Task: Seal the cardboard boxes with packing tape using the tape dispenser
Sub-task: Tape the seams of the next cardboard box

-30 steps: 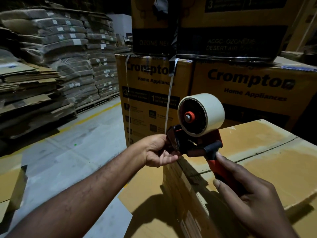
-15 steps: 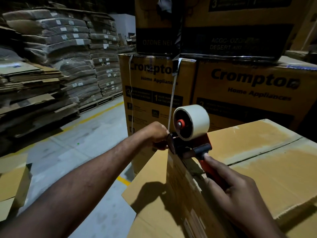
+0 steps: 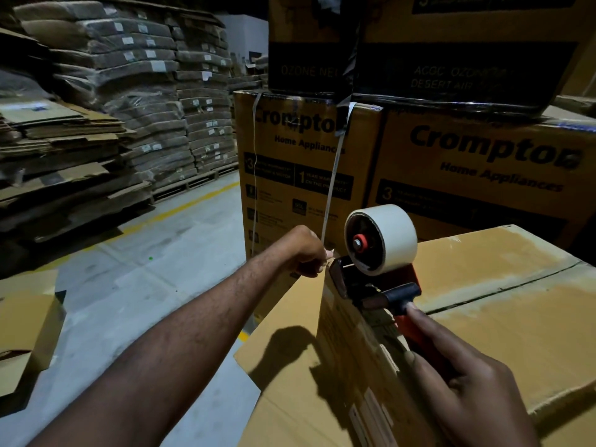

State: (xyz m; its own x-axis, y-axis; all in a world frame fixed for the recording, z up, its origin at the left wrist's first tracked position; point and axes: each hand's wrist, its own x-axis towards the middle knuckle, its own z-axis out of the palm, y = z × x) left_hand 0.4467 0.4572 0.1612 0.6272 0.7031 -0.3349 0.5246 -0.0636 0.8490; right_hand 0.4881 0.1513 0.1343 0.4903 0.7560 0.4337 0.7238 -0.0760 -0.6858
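Note:
A red and black tape dispenser (image 3: 371,279) with a pale roll of tape (image 3: 385,238) sits at the near-left top edge of a plain cardboard box (image 3: 503,304), close to the seam between its top flaps. My right hand (image 3: 464,382) grips the red handle, forefinger stretched toward the black knob. My left hand (image 3: 306,253) is curled at the box's left corner, just in front of the dispenser's mouth, pinching the end of the tape there. The tape's end itself is mostly hidden by my fingers.
Printed yellow boxes (image 3: 477,162) stand stacked right behind, with a loose white strap (image 3: 332,175) hanging down one. An open side flap (image 3: 283,350) juts left from my box. Piles of flat cardboard (image 3: 64,156) and wrapped bundles (image 3: 145,85) line the left aisle; grey floor (image 3: 145,285) lies between.
The dispenser came down from above the box onto its top left edge. My left hand went with it to the corner and turned knuckles-up.

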